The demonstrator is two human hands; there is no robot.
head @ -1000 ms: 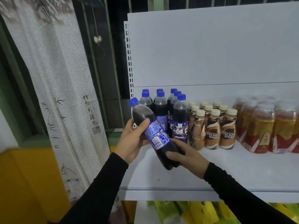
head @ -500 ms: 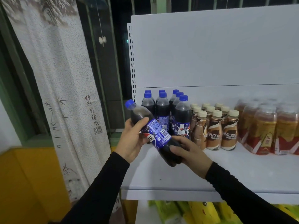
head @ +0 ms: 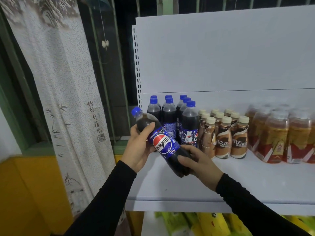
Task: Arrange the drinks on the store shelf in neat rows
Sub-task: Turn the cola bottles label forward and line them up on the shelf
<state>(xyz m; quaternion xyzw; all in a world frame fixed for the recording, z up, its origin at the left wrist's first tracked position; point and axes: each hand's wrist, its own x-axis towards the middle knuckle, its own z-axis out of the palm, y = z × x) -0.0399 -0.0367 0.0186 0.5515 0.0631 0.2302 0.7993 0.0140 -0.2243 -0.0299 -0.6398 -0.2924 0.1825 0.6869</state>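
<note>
Hands in black sleeves are holding a cola bottle (head: 163, 143) tilted in the air in front of a white store shelf (head: 238, 188), its blue cap pointing up and to the left, its round red, white and blue logo facing the camera. The left hand (head: 139, 149) is wrapping its fingers around the bottle's upper part, thumb lying across the dark shoulder just below the cap. The right hand (head: 199, 165) is gripping the lower end, fingers curled over the dark base. The bottle is hovering above the front left part of the shelf, not touching it.

Just behind it, more blue-capped cola bottles (head: 172, 116) are standing upright in three short rows at the shelf's back left corner, the right row reaching farthest forward. Beside them to the right, small coffee bottles (head: 223, 135) with cream caps and brown labels are standing in three neat rows. Farther right, shrink-wrapped packs of amber tea bottles (head: 279, 133) with red and yellow labels are sitting against the back panel. A patterned white curtain (head: 56, 92) with ink bamboo is hanging to the left of the shelf, and yellow-green packages (head: 187, 223) are showing on the level below.
</note>
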